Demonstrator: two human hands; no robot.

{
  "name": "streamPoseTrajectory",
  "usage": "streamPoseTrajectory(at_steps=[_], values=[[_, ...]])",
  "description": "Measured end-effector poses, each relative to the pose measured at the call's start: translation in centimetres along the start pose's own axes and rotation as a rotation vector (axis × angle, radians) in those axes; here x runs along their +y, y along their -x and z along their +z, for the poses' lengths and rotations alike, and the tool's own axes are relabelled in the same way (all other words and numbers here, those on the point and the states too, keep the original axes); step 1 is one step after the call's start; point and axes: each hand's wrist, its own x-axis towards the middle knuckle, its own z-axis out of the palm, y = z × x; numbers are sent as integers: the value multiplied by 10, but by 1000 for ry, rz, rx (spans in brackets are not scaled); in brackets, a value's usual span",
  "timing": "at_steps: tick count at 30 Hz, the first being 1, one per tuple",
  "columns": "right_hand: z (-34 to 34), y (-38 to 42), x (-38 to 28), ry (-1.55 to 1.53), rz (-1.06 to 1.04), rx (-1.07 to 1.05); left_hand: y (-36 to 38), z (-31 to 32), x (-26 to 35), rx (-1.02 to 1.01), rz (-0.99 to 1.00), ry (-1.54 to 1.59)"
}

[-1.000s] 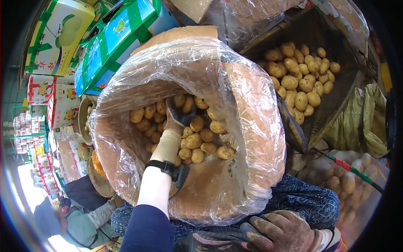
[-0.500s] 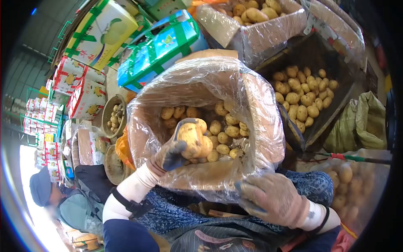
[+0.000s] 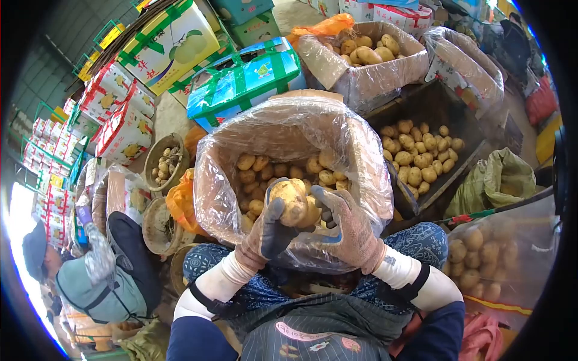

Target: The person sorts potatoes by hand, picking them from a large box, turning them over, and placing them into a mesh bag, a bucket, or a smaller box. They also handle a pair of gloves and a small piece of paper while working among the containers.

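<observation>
Basically, in the head view it all hangs on the gap btwn the front potato & the R hand. That potato sits in the L hand, over the near half of the plastic-lined box. Its long axis looks to run roughly from the box's far side to its near side, tipped a bit, tho the angle foreshortens it so can't be sure. L fingers are curled round its outer side & underneath, w/ the second potato tucked against it on the R, apparently cradled in the same grip. So the L hand is nearer, in full contact; the R hand faces it from the other side, w/ the second potato btwn its fingertips & the front one. R fingers are bent & spread apart, pinching nothing visible; whether they brush the second potato, can't tell.

Rel. to the box: loose potatoes inside, beneath & beyond the hands; dark bin w/ more potatoes on its R; blue carton on its far side; orange bag just by its L wall; clear bag of potatoes off R, on the near side. Co-worker in a cap is well L of the box, apart from both hands.
</observation>
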Motion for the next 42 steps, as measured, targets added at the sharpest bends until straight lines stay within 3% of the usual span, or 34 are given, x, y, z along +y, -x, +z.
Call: streamPoseTrajectory(at_steps=[7, 9, 12, 19, 22, 24, 26, 28, 32, 33, 38, 40, 42], values=[[4, -8, 8, 11, 11, -24, -6, -5, -4, 87, 53, -16], [5, -9, 9, 73, -1, -50, -2, -7, 0, 131, 158, -539], [9, -12, 8, 87, -53, -6, 0, 6, 3, 142, 160, -273], [15, -16, 13, 180, -125, -40, 2, 8, -3, 153, 149, -234], [14, -22, 10, -51, -143, 61, 4, 14, 7, 92, 150, -86], [-4, -22, -4, -775, 367, -58, 11, 23, 17, 4, 127, -206], [-3, -24, 6, -819, 412, -74, 11, 20, 17, -78, 108, -158], [2, -23, 12, -1205, 527, 107, 10, 24, 12, -21, 220, -175], [-7, -28, 18, -1225, 460, 131, 15, 13, 18, -150, 271, -124], [-8, -31, 14, -1254, 502, 214, 18, 14, 21, -149, 275, -125], [-14, -34, 27, -1204, 443, 198, 34, 3, 40, -150, 270, -186], [-14, -35, 28, -1346, 553, 241, 47, -4, 57, -83, 358, -211], [-10, -37, 19, -1219, 516, 276, 72, -24, 73, 22, 534, -231]])
